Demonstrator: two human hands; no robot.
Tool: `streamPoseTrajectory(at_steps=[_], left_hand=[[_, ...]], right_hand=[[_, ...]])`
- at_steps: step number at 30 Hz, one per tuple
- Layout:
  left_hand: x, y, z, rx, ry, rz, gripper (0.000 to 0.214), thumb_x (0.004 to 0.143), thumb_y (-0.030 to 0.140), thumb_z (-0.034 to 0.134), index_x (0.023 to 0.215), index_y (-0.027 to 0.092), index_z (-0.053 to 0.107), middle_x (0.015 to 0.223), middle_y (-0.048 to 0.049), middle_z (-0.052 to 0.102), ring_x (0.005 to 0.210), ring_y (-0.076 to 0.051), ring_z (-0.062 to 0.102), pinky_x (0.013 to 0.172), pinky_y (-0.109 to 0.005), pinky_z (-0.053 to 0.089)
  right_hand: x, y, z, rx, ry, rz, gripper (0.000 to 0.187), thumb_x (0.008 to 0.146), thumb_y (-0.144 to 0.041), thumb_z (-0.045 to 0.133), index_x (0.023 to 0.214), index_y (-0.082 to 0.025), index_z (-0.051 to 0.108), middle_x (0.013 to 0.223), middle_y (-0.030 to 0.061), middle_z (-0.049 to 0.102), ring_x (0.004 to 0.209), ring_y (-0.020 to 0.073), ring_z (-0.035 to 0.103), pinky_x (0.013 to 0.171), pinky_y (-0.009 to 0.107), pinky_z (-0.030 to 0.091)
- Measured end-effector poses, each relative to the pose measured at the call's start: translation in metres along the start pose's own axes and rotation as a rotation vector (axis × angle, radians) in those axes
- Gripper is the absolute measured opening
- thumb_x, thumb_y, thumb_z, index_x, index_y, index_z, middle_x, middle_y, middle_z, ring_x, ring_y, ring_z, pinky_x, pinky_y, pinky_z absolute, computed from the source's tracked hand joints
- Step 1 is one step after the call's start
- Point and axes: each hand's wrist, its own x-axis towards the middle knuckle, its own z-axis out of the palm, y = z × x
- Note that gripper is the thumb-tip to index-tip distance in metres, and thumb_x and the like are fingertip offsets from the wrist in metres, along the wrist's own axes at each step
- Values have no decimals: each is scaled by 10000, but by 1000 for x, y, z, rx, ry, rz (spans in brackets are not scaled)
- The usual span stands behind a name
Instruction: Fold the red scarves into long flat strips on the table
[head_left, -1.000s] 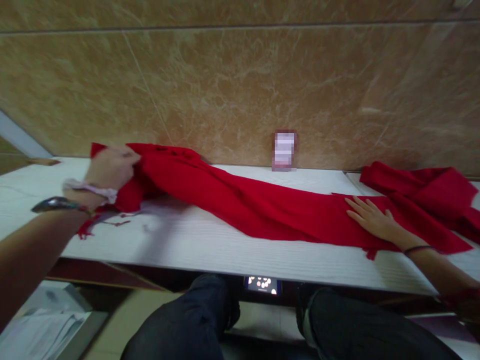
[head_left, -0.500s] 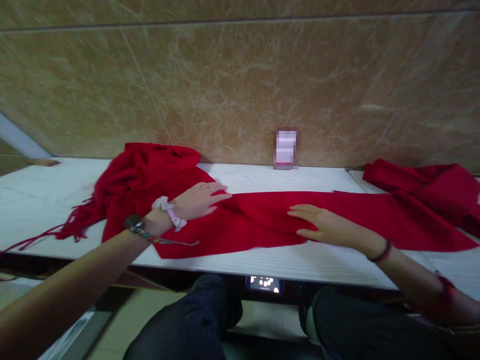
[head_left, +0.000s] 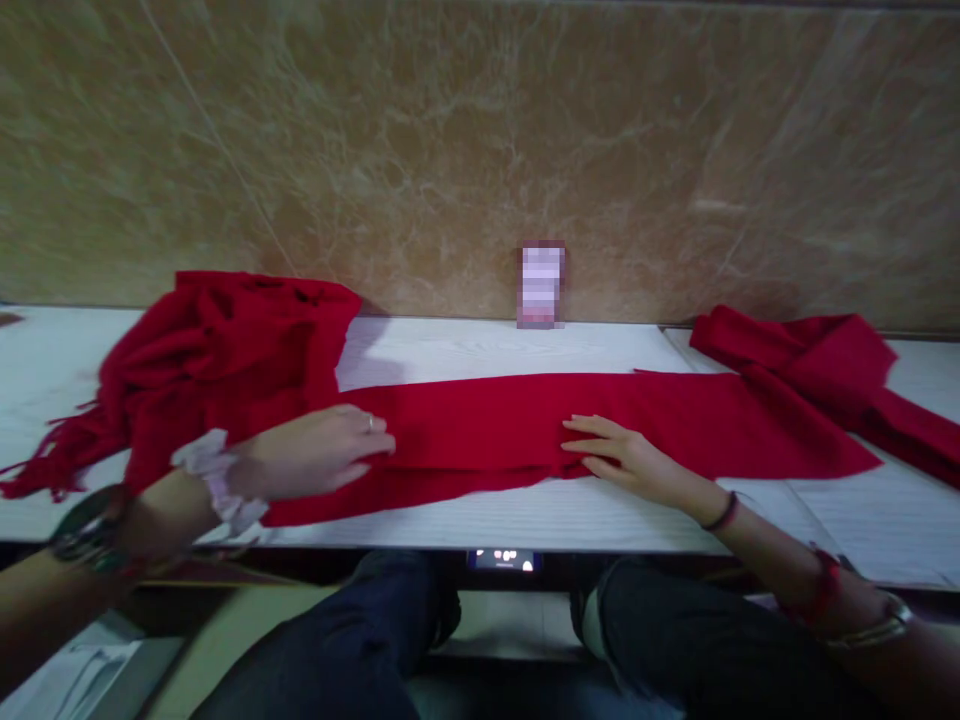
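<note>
A long red scarf (head_left: pixel 480 425) lies lengthwise along a white table, its middle stretch spread fairly flat with a fold line near the front edge. Over the left part of this flat stretch, my left hand (head_left: pixel 326 455) rests on the cloth, fingers slightly bent and thumb apart. My right hand (head_left: pixel 626 460) lies at the scarf's front edge with its fingers extended over the fabric. Bunched cloth with a fringe is heaped at the left. More of the red fabric is twisted and folded over at the right.
Behind the white table (head_left: pixel 465 350) rises a brown marbled tile wall (head_left: pixel 420 150). A small blurred box-like object (head_left: pixel 541 285) stands against it. Below the table's front edge, a lit phone (head_left: pixel 504 560) shows between the legs. A seam crosses the tabletop at right.
My left hand has moved left along the scarf, and the bunched left end has shifted left with it. The middle stretch looks smoother. My right hand stays in about the same place.
</note>
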Motion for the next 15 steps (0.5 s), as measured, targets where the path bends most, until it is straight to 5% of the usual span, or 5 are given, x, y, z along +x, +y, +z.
streamPoseTrajectory(at_steps=[4,7,12,15], left_hand=[[-3,20,33,-12,-40,-85,296,842,266,430,1081,181,584,1087,-88,596,1017,-216,539,883,-338,435],[-6,4,50,-48,80,-108,410,869,367,383,1239,221,481,1279,-98,464,1163,-230,436,951,-367,381],[-20,-37,67,2,148,-176,423,879,251,288,1270,237,449,1344,-61,413,1245,-221,344,1005,-404,312],[-17,-32,58,66,125,-316,460,815,134,314,1229,208,500,1282,-91,475,1190,-253,411,962,-437,350]], right_hand=[[-4,0,-5,-33,-114,-45,392,870,-368,435,1231,-232,509,1360,59,414,1286,204,296,1066,458,219],[-6,0,-8,-79,-198,-68,458,874,-418,413,1306,-267,407,1391,38,369,1313,211,231,1071,490,143],[-6,-2,-9,-142,-259,-57,447,912,-400,318,1348,-301,319,1426,11,305,1330,205,173,1068,495,100],[-3,-5,-8,-170,-258,-43,434,922,-374,295,1347,-293,325,1426,15,306,1328,205,179,1065,494,120]])
